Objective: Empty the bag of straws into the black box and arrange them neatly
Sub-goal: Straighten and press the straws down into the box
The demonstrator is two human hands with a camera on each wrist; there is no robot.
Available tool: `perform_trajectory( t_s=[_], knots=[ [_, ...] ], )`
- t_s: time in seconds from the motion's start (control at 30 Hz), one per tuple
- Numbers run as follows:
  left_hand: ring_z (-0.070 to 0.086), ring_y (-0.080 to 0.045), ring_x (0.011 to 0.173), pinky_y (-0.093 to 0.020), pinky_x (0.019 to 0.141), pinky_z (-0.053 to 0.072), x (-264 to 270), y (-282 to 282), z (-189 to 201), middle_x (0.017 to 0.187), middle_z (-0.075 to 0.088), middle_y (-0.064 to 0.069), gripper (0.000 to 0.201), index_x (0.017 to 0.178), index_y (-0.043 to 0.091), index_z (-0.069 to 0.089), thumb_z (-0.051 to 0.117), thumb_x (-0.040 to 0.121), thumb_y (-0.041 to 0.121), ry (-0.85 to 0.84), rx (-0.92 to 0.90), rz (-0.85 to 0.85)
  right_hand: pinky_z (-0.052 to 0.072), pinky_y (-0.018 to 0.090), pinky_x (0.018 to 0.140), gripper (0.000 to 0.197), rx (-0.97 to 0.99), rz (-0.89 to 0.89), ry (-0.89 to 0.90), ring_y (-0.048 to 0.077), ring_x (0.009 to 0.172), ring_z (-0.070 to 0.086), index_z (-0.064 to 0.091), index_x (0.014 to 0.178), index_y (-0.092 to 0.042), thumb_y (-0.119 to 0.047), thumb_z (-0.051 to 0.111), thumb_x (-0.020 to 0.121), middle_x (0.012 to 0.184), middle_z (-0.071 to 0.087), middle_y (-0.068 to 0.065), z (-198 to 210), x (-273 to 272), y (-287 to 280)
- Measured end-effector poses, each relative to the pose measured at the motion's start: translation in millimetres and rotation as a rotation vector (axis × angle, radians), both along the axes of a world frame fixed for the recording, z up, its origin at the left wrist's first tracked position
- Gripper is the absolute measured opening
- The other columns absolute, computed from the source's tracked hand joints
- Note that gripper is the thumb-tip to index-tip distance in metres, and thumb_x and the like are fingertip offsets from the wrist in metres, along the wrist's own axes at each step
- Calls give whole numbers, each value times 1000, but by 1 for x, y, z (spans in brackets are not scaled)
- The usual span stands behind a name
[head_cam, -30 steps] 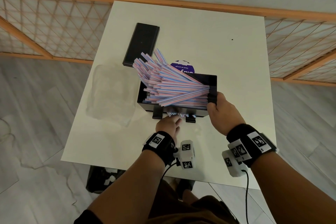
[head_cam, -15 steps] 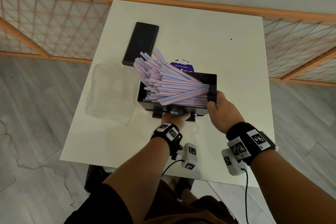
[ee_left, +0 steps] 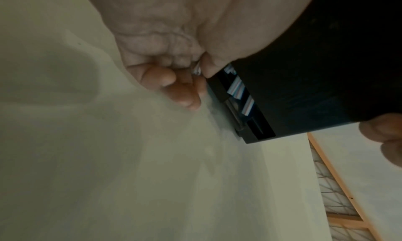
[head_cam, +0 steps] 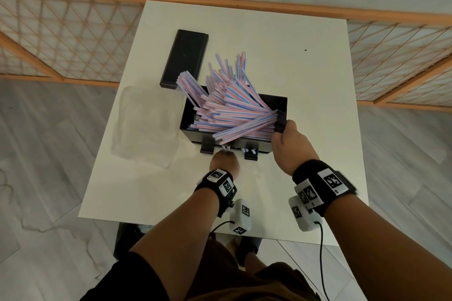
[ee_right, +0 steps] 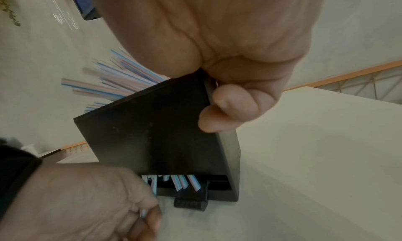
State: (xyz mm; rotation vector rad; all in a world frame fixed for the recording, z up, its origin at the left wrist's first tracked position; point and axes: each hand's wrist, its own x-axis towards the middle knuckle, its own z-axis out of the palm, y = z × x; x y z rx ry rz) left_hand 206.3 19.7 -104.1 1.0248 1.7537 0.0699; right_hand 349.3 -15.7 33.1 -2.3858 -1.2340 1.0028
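The black box (head_cam: 261, 145) stands mid-table, stuffed with striped straws (head_cam: 232, 110) that fan up and out over its left and far rims. My right hand (head_cam: 288, 139) grips the box's right end wall, thumb inside and fingers (ee_right: 228, 107) curled on the outside of the box (ee_right: 152, 133). My left hand (head_cam: 223, 160) is at the low front slot and pinches a straw end that pokes out there. Several more straw ends (ee_right: 185, 181) show in the slot. In the left wrist view the curled fingers (ee_left: 174, 83) lie against the box (ee_left: 315, 90).
The box's black lid (head_cam: 184, 58) lies flat at the far left of the white table (head_cam: 305, 80). The empty clear bag (head_cam: 144, 127) lies left of the box. A wooden lattice fence runs behind the table.
The straws' free ends have swung up and fanned toward the far side. My left hand has come up to the front slot and curled onto a straw end. My right hand keeps its grip.
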Motion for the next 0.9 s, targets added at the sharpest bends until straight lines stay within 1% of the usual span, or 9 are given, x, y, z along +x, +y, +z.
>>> perform_trajectory(
  t_s=[0.13,0.23,0.3,0.4,0.57,0.63,0.7,0.8,0.9],
  knots=[
    [63,-30,117,-36,97,50,-9,-12,10,129,65,-15,32,128,1,61,45,104,14,-10,-57,-167,37,40,63,15,5,-21,-11,39,73,53,38,107,-3,-18,38,101,87,56,21,1,-4,1],
    [67,-24,76,-31,70,56,-11,-27,11,115,72,-22,36,122,-7,63,46,103,19,-92,-172,-196,42,42,65,10,-1,18,-21,39,73,54,39,93,-10,-15,37,101,92,57,23,2,-5,0],
    [60,-21,59,-30,62,53,-14,-32,14,91,75,-17,41,108,-6,69,50,98,29,-69,-182,-153,39,40,63,13,-4,-32,-6,37,72,53,39,102,-7,-20,37,101,86,58,19,1,-4,1],
    [64,-27,72,-32,65,50,-16,-27,18,89,73,-8,50,101,3,69,55,86,49,60,-106,-225,35,38,59,19,-18,-58,0,35,67,51,37,108,-5,-22,37,100,76,56,14,-4,-2,3],
    [62,-35,116,-36,82,46,-18,-18,25,127,63,-12,82,140,9,41,65,83,64,155,67,-265,35,38,60,20,-29,-55,-8,35,67,50,38,109,-4,-22,38,101,73,53,11,-5,-1,4],
    [64,-32,116,-34,88,49,-15,-13,22,124,67,-8,74,137,9,46,69,85,57,101,186,-235,37,39,62,21,-33,-48,-12,36,70,52,38,110,-4,-23,38,101,79,56,14,-6,-1,4],
    [68,-26,107,-27,81,48,-11,-8,19,108,72,-5,52,118,7,59,71,88,48,32,255,-194,38,39,63,21,-35,-41,-14,36,72,54,38,109,-5,-25,38,100,81,58,14,-6,0,4],
    [68,-29,95,-25,72,43,-7,-2,18,82,66,-3,37,90,8,66,62,95,44,-39,223,-143,38,39,62,20,-34,-42,-6,35,68,53,38,107,-6,-25,38,100,77,56,12,-7,1,4],
    [66,-29,83,-18,67,49,-6,1,20,79,68,-8,31,86,7,67,59,98,34,-120,166,-107,37,38,61,19,-35,-33,-6,33,65,51,37,106,-6,-24,39,101,74,54,10,-6,1,4]
  ],
)
